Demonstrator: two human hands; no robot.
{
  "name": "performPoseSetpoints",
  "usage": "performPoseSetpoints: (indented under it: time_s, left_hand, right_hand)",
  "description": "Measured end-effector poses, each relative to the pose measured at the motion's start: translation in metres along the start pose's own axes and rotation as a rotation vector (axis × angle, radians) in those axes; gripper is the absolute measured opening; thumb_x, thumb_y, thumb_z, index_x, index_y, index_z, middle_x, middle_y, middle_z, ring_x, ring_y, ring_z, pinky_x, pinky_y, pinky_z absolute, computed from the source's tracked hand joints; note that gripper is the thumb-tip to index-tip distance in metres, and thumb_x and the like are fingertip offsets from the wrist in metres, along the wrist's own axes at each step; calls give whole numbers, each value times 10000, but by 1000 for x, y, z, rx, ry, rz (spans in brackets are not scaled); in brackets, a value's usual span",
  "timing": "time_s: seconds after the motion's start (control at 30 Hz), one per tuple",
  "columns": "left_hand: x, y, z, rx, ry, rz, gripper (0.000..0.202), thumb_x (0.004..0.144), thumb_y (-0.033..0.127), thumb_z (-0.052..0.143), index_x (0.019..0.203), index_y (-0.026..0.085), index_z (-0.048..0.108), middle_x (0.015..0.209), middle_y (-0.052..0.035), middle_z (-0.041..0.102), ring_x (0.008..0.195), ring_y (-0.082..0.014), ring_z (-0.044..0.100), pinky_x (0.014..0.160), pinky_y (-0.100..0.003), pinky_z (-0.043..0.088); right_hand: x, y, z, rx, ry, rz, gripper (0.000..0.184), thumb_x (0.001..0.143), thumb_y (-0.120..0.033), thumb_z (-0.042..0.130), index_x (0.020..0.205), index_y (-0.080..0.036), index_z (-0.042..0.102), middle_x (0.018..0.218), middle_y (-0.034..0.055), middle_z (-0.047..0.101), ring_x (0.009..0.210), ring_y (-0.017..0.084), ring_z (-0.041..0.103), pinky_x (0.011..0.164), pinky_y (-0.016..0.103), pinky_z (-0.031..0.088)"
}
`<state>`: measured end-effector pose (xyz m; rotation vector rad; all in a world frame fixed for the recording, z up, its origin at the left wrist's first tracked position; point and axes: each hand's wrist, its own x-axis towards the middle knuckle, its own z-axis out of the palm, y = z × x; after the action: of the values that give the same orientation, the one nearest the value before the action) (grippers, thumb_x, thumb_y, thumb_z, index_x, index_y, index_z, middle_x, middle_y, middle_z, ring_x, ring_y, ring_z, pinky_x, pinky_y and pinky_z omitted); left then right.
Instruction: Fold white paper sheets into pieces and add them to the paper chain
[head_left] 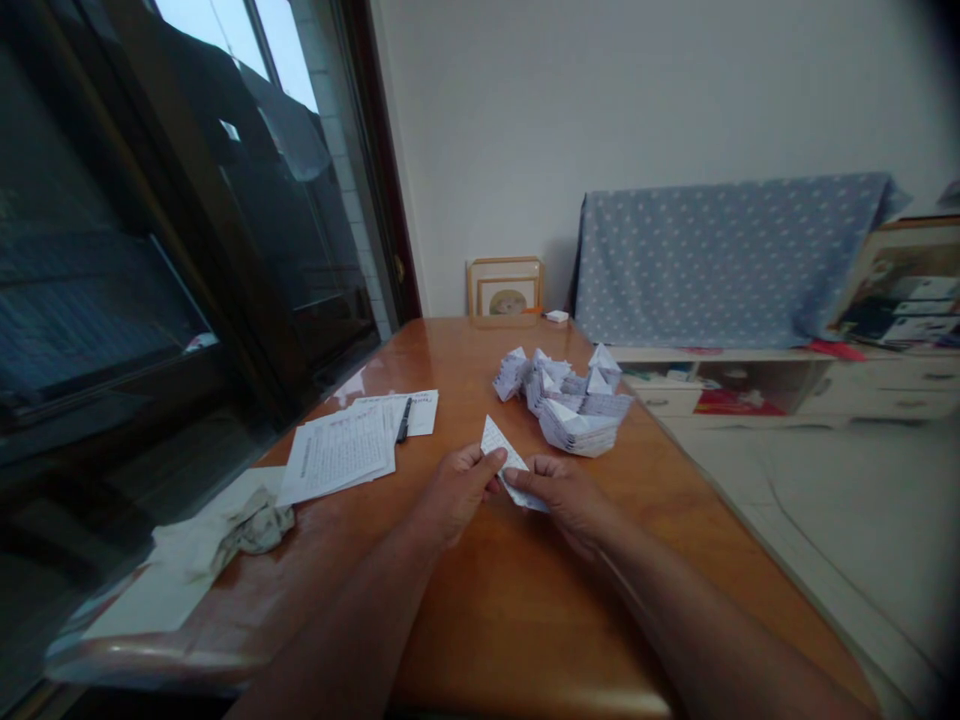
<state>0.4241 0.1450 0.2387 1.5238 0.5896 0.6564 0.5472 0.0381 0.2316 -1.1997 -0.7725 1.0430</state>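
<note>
A small folded piece of lined paper [504, 455] is pinched between both my hands over the wooden table [525, 600]. My left hand [456, 490] grips its left edge with thumb and fingers closed. My right hand [564, 492] holds its lower right part, fingers curled. Just beyond lies a heap of folded paper shapes [571, 400].
A stack of written sheets [345, 450] with a black pen [404, 419] lies at the left. A crumpled cloth [251, 525] rests on white paper near the left edge. A framed picture [505, 290] leans on the wall; a cloth-covered cabinet [720, 260] stands at the right.
</note>
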Motion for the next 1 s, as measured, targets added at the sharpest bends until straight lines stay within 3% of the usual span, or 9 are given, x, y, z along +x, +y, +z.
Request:
performPoseSetpoints:
  time_s: [0.27,0.53,0.77,1.0]
  left_hand:
    - [0,0,-1,-36,-1,12,386,756,538,714,708,165,628,564,16,556,529,-107,453,538,-234,316]
    - [3,-1,-4,39,-10,3,374,807,528,667,744,162,635,587,20,551,545,-103,444,542,-231,316]
    - [6,-1,-12,51,51,16,390,809,521,671,653,176,576,541,35,516,511,-97,419,520,-231,292]
    - [7,2,-16,61,69,47,404,812,485,687,588,175,556,516,32,509,489,-90,399,511,-238,274]
  right_hand:
    - [-4,-10,1,-10,-138,49,257,711,-381,763,803,-155,683,712,3,614,610,102,469,578,241,339]
    - [-3,-5,-5,-156,-136,51,297,789,-484,689,745,-195,636,504,-60,486,419,75,332,429,244,203]
    - [-6,-10,-8,-132,-304,54,272,822,-446,661,814,-181,596,619,-19,633,502,84,491,503,209,341]
    - [-6,-6,-13,-261,-244,99,314,852,-488,615,742,-196,576,463,-45,558,387,77,392,414,213,248]
